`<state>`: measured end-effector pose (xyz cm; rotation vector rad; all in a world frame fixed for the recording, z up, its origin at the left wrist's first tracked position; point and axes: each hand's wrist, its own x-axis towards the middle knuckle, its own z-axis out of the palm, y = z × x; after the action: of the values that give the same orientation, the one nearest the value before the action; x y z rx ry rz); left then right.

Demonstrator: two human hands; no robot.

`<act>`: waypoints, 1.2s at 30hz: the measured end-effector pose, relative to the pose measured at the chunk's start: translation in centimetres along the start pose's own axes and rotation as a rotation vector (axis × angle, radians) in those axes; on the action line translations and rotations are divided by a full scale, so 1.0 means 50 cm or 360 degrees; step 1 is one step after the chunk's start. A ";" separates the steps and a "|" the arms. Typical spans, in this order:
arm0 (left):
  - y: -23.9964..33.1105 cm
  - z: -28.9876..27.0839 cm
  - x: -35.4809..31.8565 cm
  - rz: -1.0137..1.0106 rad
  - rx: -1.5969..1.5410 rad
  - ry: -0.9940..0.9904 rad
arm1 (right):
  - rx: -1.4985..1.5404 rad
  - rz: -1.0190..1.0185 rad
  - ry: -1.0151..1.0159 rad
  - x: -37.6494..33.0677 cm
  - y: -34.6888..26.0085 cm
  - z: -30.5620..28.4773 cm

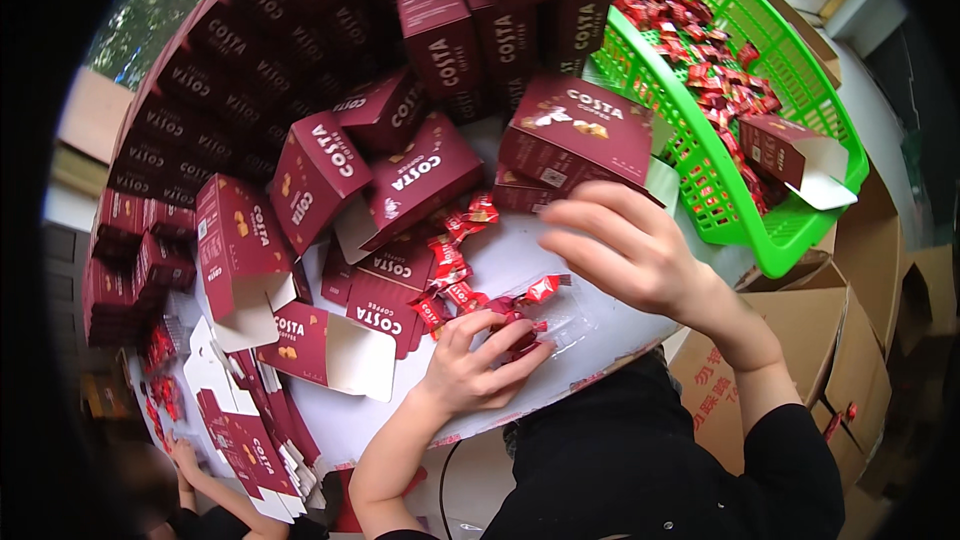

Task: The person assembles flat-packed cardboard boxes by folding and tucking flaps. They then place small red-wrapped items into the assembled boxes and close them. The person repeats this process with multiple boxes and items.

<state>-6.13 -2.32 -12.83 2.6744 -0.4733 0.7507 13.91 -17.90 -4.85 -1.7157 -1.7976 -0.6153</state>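
A: Two hands are in view over the white table (500, 260). Report the left one first.

B: Your left hand (478, 360) lies low on the table, fingers curled and clenched on a small cluster of red sachets (515, 325). One red sachet (541, 289) sticks out just beyond your fingertips.

A: And the right hand?

B: Your right hand (628, 250) hovers above and to the right of the left one, fingers spread and released; nothing is visible in it. It sits just in front of a dark red carton (578, 130), close to the carton's near edge; contact cannot be confirmed.

A: What surrounds the hands?

B: More loose sachets (455, 250) lie scattered just beyond your left hand. To its left rests an open carton (325, 345) with its white flap showing. Further cartons are stacked in a wall (300, 30) well beyond both hands. To the right of your right hand stands a green basket (760, 230) holding many red sachets and one open carton. Another person's hand (183, 455) works far off to your lower left.
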 end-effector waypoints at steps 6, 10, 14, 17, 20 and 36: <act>-0.004 -0.002 -0.003 0.0022 0.0033 0.0031 | -0.0542 -0.0123 -0.0782 0.078 0.014 0.100; -0.003 -0.004 0.002 0.0000 -0.0004 0.0028 | -0.0650 -0.0070 -0.0727 0.055 0.020 0.171; -0.003 0.005 -0.007 -0.0013 -0.0006 0.0041 | -0.0672 -0.0118 -0.0577 0.046 0.013 0.184; -0.002 0.004 -0.008 -0.0039 -0.0005 0.0053 | -0.0146 -0.0036 -0.0323 0.062 0.004 0.137; -0.003 0.002 -0.002 -0.0040 -0.0031 0.0044 | 0.0456 0.0158 -0.0292 0.052 -0.002 0.081; -0.007 0.011 -0.006 -0.0014 -0.0112 0.0176 | 0.0122 -0.0316 -0.0274 -0.061 -0.074 0.087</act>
<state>-6.01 -2.12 -13.53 2.5526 -0.4508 0.8583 9.87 -17.44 -9.88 -1.5922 -2.1025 -0.4838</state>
